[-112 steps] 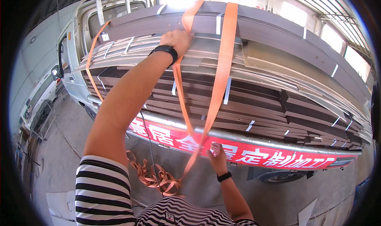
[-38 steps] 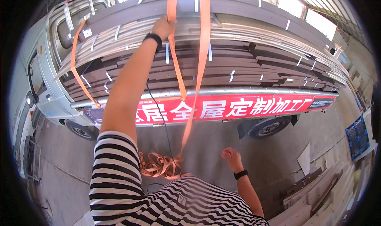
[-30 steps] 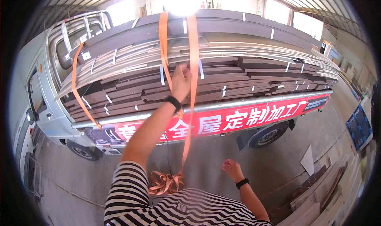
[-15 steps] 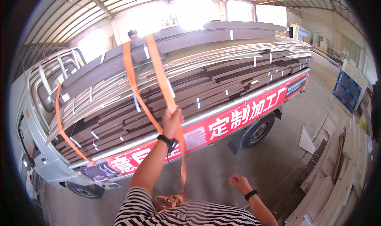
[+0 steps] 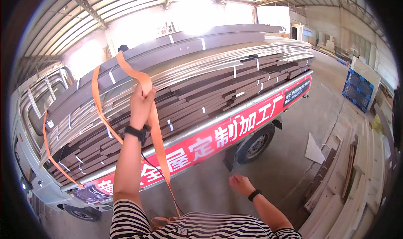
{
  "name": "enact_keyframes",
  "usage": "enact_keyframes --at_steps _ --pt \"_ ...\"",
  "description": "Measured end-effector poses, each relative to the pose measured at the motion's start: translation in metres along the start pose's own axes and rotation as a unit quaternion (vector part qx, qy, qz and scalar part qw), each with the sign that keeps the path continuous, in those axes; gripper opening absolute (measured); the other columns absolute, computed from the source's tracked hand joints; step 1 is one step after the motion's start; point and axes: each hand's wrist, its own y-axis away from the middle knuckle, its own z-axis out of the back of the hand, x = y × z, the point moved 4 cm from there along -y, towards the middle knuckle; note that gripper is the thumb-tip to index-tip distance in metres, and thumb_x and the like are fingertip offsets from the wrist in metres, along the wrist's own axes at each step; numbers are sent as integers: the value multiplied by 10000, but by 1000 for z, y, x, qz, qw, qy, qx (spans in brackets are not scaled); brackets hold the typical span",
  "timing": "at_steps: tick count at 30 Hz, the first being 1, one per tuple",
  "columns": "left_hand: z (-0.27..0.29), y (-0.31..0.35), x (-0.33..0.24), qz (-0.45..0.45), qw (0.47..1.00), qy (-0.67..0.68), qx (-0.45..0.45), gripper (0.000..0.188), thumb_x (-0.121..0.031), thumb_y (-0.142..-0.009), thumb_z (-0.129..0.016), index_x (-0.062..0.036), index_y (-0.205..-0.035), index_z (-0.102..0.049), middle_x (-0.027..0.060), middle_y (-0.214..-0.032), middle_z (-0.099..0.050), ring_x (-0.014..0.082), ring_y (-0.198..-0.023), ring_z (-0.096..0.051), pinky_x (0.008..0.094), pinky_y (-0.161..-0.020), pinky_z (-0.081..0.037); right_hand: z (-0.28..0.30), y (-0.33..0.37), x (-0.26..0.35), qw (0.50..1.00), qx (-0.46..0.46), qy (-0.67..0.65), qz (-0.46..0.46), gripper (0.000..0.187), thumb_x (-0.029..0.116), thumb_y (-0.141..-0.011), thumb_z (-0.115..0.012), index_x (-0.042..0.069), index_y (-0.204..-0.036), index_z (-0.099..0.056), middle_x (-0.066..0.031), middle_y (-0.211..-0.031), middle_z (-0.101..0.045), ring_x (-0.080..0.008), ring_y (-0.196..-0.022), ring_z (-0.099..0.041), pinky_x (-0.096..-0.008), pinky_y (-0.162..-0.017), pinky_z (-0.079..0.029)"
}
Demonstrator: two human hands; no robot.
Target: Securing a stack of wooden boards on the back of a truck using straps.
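Observation:
My left hand (image 5: 142,107), a dark band on its wrist, is raised in front of the loaded truck and closed around a flat orange strap (image 5: 157,132). Above the hand the strap bows loosely over the top of a stack of dark brown boards (image 5: 180,96); below, it hangs past the truck's side to a bunched part (image 5: 161,221) by my striped shirt. Another orange strap (image 5: 97,100) crosses the load just left of it. My right hand (image 5: 242,185) is held low over the floor, fingers curled in, with nothing visible in them.
The flatbed truck (image 5: 252,113) has a metal rail and a red side banner. Long boards (image 5: 340,214) lie at the lower right, near a blue pallet (image 5: 357,90). A third orange strap (image 5: 51,155) holds the load near the cab. Behind the load shows a person's head (image 5: 122,48).
My left hand has moved up along the load with the strap, which now bows more above it. The truck has shifted left in view. My right hand stays low and curled.

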Motion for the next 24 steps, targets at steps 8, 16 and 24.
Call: enact_keyframes --at_steps 8,16,24 --pt "-22 -60 59 -161 855 -488 -73 341 -328 -927 -450 -29 -959 -612 125 -968 -602 321 -986 -538 431 -853 -418 134 -176 172 950 -176 23 256 193 174 -909 -513 -6 -914 -583 -205 -833 -603 -397 -793 -572 -449 -693 -467" --pt "-39 -80 71 -100 801 -590 32 385 -340 -924 -415 -33 -829 -628 129 -833 -615 315 -797 -600 406 -776 -435 187 -340 331 786 -380 126 471 184 157 -817 -591 19 -920 -524 -142 -978 -529 -331 -937 -500 -442 -865 -397" --pt "-28 -90 79 -72 829 -549 84 416 -285 -954 -349 22 -899 -624 154 -1037 -557 284 -1035 -498 414 -851 -375 160 -405 353 774 -401 224 436 382 408 -870 -500 153 -1149 -558 -147 -1284 -444 -337 -1285 -331 -623 -1027 -206"
